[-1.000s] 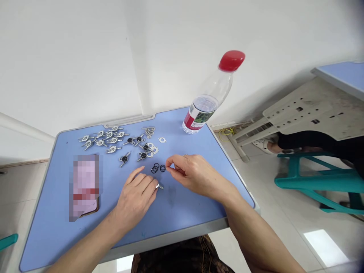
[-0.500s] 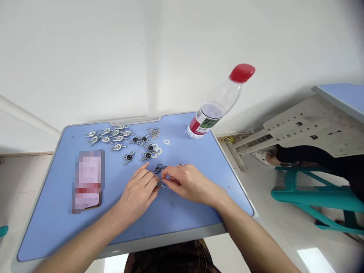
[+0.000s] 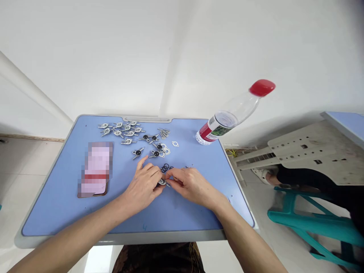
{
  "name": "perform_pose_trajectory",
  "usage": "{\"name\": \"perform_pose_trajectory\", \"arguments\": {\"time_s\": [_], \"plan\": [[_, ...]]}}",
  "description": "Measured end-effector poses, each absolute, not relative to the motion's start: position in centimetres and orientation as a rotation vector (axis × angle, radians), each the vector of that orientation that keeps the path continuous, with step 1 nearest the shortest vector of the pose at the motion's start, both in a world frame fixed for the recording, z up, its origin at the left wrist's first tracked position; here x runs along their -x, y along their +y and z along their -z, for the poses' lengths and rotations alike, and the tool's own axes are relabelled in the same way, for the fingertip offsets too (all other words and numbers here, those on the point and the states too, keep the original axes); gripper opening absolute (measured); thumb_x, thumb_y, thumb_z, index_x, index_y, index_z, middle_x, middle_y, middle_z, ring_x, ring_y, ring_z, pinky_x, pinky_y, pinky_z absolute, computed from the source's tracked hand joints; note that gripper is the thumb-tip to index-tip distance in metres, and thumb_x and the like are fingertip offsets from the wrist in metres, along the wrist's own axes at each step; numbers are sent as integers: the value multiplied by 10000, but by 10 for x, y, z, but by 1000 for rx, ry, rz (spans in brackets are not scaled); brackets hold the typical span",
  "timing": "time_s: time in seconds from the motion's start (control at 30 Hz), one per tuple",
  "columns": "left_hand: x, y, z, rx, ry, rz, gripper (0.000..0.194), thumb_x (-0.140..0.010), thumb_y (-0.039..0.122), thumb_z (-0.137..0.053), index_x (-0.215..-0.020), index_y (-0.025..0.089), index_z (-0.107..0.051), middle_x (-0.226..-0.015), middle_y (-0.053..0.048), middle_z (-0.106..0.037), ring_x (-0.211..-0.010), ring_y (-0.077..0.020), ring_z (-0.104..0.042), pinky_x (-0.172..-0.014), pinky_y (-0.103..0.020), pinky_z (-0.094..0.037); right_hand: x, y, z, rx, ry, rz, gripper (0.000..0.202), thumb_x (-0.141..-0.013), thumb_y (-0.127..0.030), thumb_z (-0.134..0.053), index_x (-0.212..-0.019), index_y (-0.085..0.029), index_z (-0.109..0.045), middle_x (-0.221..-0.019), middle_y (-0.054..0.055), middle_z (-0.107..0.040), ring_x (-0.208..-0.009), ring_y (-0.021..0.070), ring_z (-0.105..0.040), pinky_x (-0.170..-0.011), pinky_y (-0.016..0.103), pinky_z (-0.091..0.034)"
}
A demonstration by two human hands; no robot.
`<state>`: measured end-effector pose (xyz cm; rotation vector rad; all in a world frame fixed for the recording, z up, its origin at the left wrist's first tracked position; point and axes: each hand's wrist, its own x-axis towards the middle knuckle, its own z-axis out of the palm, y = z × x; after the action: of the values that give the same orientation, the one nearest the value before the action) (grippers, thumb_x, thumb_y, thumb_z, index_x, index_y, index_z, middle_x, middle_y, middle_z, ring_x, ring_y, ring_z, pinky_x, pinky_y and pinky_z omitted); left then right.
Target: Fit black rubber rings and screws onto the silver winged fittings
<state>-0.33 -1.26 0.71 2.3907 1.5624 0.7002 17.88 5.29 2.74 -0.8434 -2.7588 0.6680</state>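
While both hands meet just this side of the black rings [image 3: 165, 167], left hand [image 3: 143, 186] and right hand [image 3: 190, 184] pinch one small metal fitting [image 3: 162, 182]; beyond the rings, several fittings [image 3: 121, 131] lack black centres, so much seems left.

Bare desk [image 3: 176, 216] lies near; metal parts [image 3: 133, 138], phone [image 3: 96, 168] and bottle [image 3: 227, 119] crowd the far side.

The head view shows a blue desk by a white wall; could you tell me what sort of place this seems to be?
Probably a classroom-like room used for hand assembly: a blue desk, a second like it, a teal stool, and small metal parts laid out beyond both hands.
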Motion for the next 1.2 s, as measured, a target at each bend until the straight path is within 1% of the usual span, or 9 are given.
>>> {"name": "perform_pose_trajectory", "arguments": {"time_s": [0.3,0.6,0.73,0.83,0.93,1.0,1.07,1.13,1.2], "plan": [[3,-13,-4,-2385,1557,-744,52,-844,161,-540,-800,189,-543,-788,17,-587,-785,-157,-540,-1079,-496,-271,-181,54,-27,771,-2822,-597,99,-902,-182,-492,-887,-178,-590,-626,-9,-607,-559,115,-535,-555,222,-309],[3,-12,-7,-2365,1530,-734,30,-842,158,-556,-837,184,-544,-784,15,-573,-800,-165,-553,-1093,-526,-247,-183,52,-30,682,-2889,-531,214,-940,-186,-420,-843,-165,-609,-676,22,-627,-585,116,-538,-581,240,-337],[3,-12,-6,-2373,1527,-725,23,-857,174,-544,-836,182,-552,-782,11,-581,-795,-167,-557,-1096,-544,-240,-189,54,-41,739,-2792,-707,194,-929,-190,-426,-965,-187,-617,-641,-4,-596,-537,102,-497,-570,238,-336],[3,-12,-6,-2377,1513,-741,13,-859,183,-552,-856,182,-564,-796,8,-600,-814,-171,-569,-1111,-543,-218,-194,54,-50,869,-2553,-956,248,-915,-183,-386,-1131,-185,-508,-642,-33,-521,-504,95,-424,-540,231,-342],[3,-12,-6,-2377,1500,-782,25,-858,185,-555,-872,192,-575,-785,12,-607,-802,-169,-576,-1114,-542,-222,-194,52,-54,881,-2233,-1197,240,-931,-183,-313,-1142,-198,-425,-744,-13,-481,-590,105,-439,-582,240,-384],[3,-12,-7,-2377,1500,-787,26,-860,180,-550,-855,193,-572,-781,14,-609,-786,-165,-574,-1114,-546,-221,-190,50,-53,870,-2078,-1364,251,-963,-233,-296,-1197,-212,-386,-797,-2,-479,-596,99,-451,-579,242,-401],[3,-12,-7,-2376,1502,-775,30,-861,175,-549,-844,190,-568,-791,14,-616,-787,-162,-572,-1120,-551,-202,-186,49,-51,852,-1989,-1522,333,-981,-289,-294,-1310,-240,-298,-835,1,-505,-541,83,-438,-536,235,-398],[3,-13,-6,-2374,1502,-770,19,-859,178,-558,-846,188,-569,-800,14,-622,-791,-162,-571,-1123,-557,-182,-184,50,-49,901,-1951,-1532,360,-973,-337,-349,-1318,-237,-317,-763,-17,-495,-557,93,-428,-527,229,-377],[4,-13,-5,-2370,1495,-779,12,-855,183,-568,-864,188,-572,-805,15,-624,-791,-161,-572,-1124,-560,-174,-185,52,-49,983,-1902,-1523,318,-957,-373,-397,-1237,-224,-424,-721,-23,-462,-592,100,-413,-533,227,-356]]}}
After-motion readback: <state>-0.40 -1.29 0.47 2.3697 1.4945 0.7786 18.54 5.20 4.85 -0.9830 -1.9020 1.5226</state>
